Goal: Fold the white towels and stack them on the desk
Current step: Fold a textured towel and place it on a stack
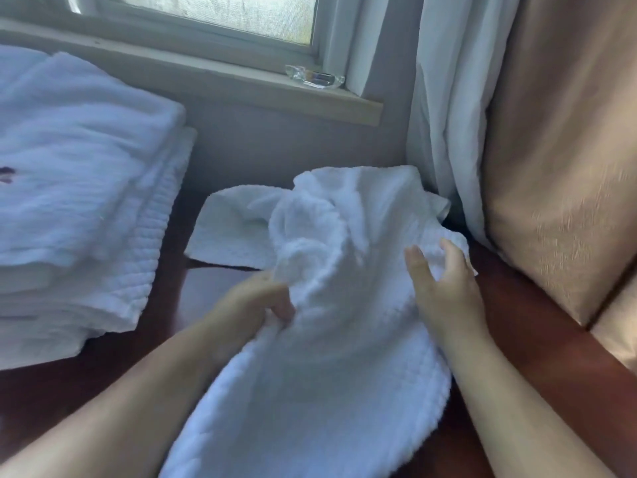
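The left edge cuts off the towel stack [69, 188]; motion blurs the picture.

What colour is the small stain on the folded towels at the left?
Dark purple, a small blotch on the top of the folded towel stack, seen in the head view.
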The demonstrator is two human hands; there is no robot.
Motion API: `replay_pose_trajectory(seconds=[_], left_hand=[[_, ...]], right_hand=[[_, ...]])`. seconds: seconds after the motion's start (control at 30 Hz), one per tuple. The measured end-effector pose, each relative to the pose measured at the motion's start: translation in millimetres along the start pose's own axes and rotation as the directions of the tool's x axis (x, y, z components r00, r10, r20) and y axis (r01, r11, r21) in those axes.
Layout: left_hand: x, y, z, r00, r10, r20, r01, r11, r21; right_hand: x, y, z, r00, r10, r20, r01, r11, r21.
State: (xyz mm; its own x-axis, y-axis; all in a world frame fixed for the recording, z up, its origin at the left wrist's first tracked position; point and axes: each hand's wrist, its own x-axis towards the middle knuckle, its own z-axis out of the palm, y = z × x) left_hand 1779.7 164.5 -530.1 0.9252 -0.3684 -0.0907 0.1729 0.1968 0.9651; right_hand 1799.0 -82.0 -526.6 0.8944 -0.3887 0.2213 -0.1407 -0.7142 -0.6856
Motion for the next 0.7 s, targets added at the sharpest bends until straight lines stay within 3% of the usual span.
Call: replay_pose_trajectory(seconds=[0.07, 0.13, 0.17, 0.3, 0.37, 0.43, 0.47, 0.57, 0.6, 0.63, 0.7], left_hand=[[1, -2, 6, 0.994, 0.033, 0.107, -0.049, 0.987, 0.151], [3, -10, 9, 0.973, 0.168, 0.157, -0.209, 0.931, 0.298], [5, -13, 9, 0.964, 0.231, 0.128, -0.261, 0.905, 0.336], [12, -20, 6, 0.900, 0.400, -0.172, -0.307, 0.864, 0.400], [16, -22, 1, 0.850, 0.440, -0.288, -0.316, 0.865, 0.390], [16, -19, -3, 0.830, 0.440, -0.342, -0.324, 0.880, 0.347], [16, -18, -5, 0.837, 0.444, -0.321, -0.358, 0.887, 0.293], [15, -18, -2, 0.855, 0.461, -0.238, -0.408, 0.881, 0.241], [14, -17, 0, 0.852, 0.476, -0.217, -0.420, 0.870, 0.259], [13, -17, 2, 0.851, 0.490, -0.187, -0.435, 0.859, 0.271], [10, -12, 3, 0.863, 0.490, -0.125, -0.442, 0.851, 0.282]], right_hand=[[10, 10, 1, 0.987, 0.125, 0.098, -0.106, 0.978, -0.182], [15, 15, 6, 0.993, 0.098, 0.072, -0.071, 0.947, -0.314], [15, 13, 8, 0.998, 0.047, 0.033, -0.035, 0.956, -0.291], [10, 7, 9, 0.987, -0.135, -0.083, 0.135, 0.991, -0.011], [-1, -6, 2, 0.987, -0.140, -0.075, 0.159, 0.906, 0.393], [-14, -16, -4, 0.967, -0.204, 0.152, 0.007, 0.619, 0.785], [-20, -20, -5, 0.919, -0.262, 0.294, -0.120, 0.523, 0.844], [-34, -28, -3, 0.724, -0.316, 0.613, -0.420, 0.503, 0.755], [-34, -30, -3, 0.736, -0.286, 0.614, -0.396, 0.555, 0.732], [-31, -30, -3, 0.802, -0.235, 0.550, -0.312, 0.620, 0.720], [-29, -30, -5, 0.970, -0.102, 0.222, -0.060, 0.781, 0.621]])
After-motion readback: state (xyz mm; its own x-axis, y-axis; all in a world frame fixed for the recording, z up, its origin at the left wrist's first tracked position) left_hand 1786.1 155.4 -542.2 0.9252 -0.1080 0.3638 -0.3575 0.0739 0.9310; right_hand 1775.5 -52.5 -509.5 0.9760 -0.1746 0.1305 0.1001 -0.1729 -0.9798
